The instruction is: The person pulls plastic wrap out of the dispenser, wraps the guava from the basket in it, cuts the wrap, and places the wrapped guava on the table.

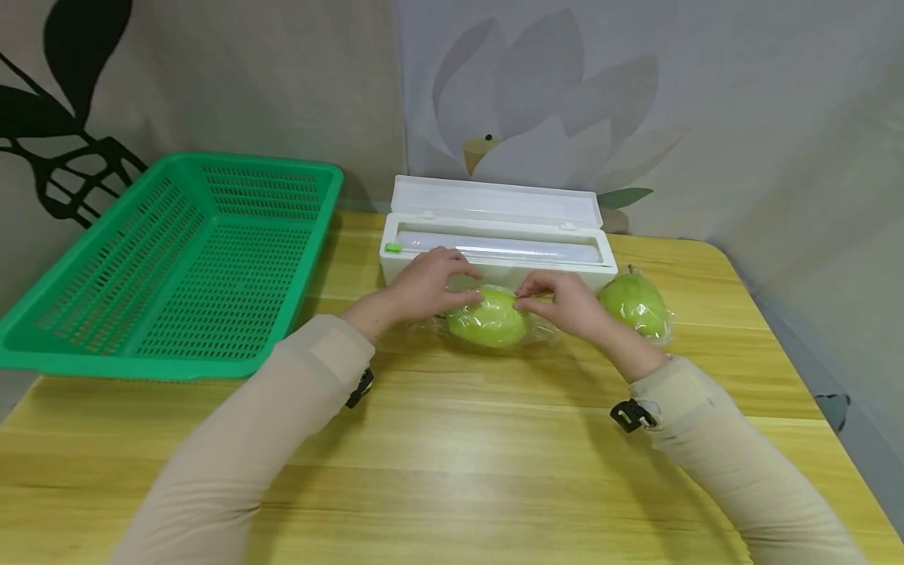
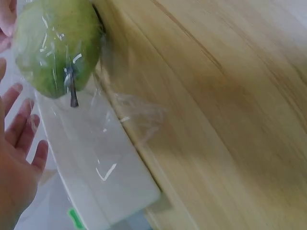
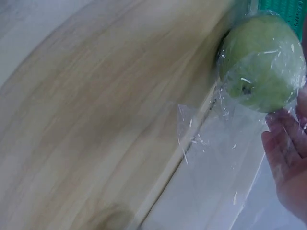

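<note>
A green pear [image 1: 492, 320] lies on its side in clear plastic wrap, in front of the white wrap dispenser [image 1: 494, 271]. Its dark stem [image 2: 72, 86] points left in the head view, and loose film [image 2: 141, 112] spreads past that end. My left hand [image 1: 427, 284] reaches over from the left, thumb at the top of the pear and fingers spread loosely behind it. From the right, my right hand [image 1: 565, 302] pinches the wrap between thumb and forefinger at the pear's upper edge. More loose film [image 3: 196, 134] hangs off the pear's other end.
Behind the pear, the dispenser's lid [image 1: 494, 200] stands up, showing the film roll [image 1: 494, 245]. Another wrapped pear [image 1: 636, 304] sits at the dispenser's right end. A green plastic basket [image 1: 233, 259] occupies the left side of the wooden table [image 1: 452, 471].
</note>
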Demonstrator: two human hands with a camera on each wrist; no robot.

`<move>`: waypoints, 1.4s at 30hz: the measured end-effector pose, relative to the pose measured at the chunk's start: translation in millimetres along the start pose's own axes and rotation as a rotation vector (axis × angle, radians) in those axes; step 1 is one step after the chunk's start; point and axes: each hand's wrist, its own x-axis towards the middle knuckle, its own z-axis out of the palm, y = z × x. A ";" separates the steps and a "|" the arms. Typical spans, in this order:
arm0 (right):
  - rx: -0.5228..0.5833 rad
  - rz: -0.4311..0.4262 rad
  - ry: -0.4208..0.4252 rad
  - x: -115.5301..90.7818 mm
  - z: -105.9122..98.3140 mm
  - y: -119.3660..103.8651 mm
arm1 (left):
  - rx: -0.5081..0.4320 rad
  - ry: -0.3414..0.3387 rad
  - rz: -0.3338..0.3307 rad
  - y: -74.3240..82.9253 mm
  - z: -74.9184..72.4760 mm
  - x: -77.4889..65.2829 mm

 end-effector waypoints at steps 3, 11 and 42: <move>-0.014 -0.015 0.013 1.0 0.6 -2.3 | -0.002 -0.005 0.019 3.7 0.7 1.6; -0.063 -0.052 0.025 2.3 0.8 -5.6 | -0.063 0.025 0.065 6.2 6.9 8.2; -0.662 -0.195 -0.206 -43.0 15.5 -9.1 | -0.113 0.075 -0.048 4.0 16.2 4.7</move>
